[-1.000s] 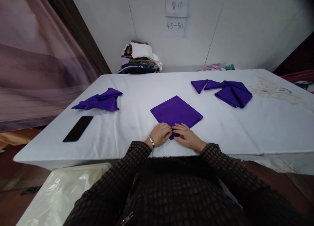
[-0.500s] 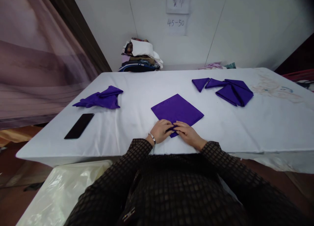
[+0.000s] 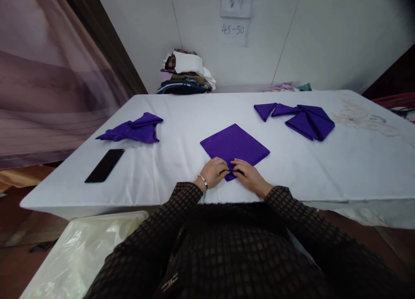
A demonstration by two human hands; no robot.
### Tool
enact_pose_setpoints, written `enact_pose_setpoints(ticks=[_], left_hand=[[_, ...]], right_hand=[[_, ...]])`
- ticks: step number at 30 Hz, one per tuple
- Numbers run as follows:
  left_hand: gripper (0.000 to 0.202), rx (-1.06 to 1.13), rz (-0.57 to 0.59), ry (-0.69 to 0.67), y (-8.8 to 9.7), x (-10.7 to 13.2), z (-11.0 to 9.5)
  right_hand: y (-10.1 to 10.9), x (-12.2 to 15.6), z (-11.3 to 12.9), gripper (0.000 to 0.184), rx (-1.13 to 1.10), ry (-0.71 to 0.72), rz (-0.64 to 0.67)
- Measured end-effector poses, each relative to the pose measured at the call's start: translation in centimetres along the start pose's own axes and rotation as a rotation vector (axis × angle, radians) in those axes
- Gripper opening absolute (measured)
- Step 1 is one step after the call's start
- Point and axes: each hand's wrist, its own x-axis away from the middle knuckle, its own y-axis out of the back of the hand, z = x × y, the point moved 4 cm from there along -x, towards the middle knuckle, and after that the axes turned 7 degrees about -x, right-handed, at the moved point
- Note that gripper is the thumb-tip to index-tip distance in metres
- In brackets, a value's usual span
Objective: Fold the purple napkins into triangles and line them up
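A purple cloth napkin (image 3: 235, 144) lies on the table in a diamond shape, one corner pointing at my body. Near that corner my left hand (image 3: 214, 172) pinches the cloth, its fingers closed at the lower left. From the other side my right hand (image 3: 249, 176) pinches the same part, thumb and fingertips together. Between the fingertips the fabric is gathered into a small raised fold, and the near tip shows below it. My fingers hide part of the fold.
A white-covered table (image 3: 181, 160) carries a crumpled purple cloth (image 3: 136, 129) and a black phone (image 3: 105, 165) at left. Folded purple napkins (image 3: 309, 121) lie at back right. Stacked clothes (image 3: 186, 74) stand by the wall. A plastic-covered surface (image 3: 84, 251) is at lower left.
My fingertips have drawn slightly together on the near part of the napkin, and the cloth there now stands up as a pinched fold. The rest lies as before.
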Motion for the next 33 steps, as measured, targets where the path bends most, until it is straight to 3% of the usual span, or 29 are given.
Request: enact_pose_setpoints(ticks=[10, 18, 24, 33], left_hand=[[0.013, 0.042, -0.035, 0.079, 0.9, 0.7, 0.3], [0.018, 0.037, 0.082, 0.047, 1.5, 2.7, -0.3], [0.018, -0.049, 0.171, 0.017, 0.4, 1.9, -0.3], [0.024, -0.044, 0.137, 0.003, 0.3, 1.3, -0.6]], right_hand=[[0.1, -0.1, 0.0, 0.012, -0.033, 0.002, -0.022], [0.4, -0.1, 0.1, 0.010, -0.107, -0.039, -0.057], [0.4, -0.1, -0.1, 0.012, -0.117, -0.048, -0.060], [0.2, -0.1, 0.1, 0.016, -0.039, 0.007, -0.003]])
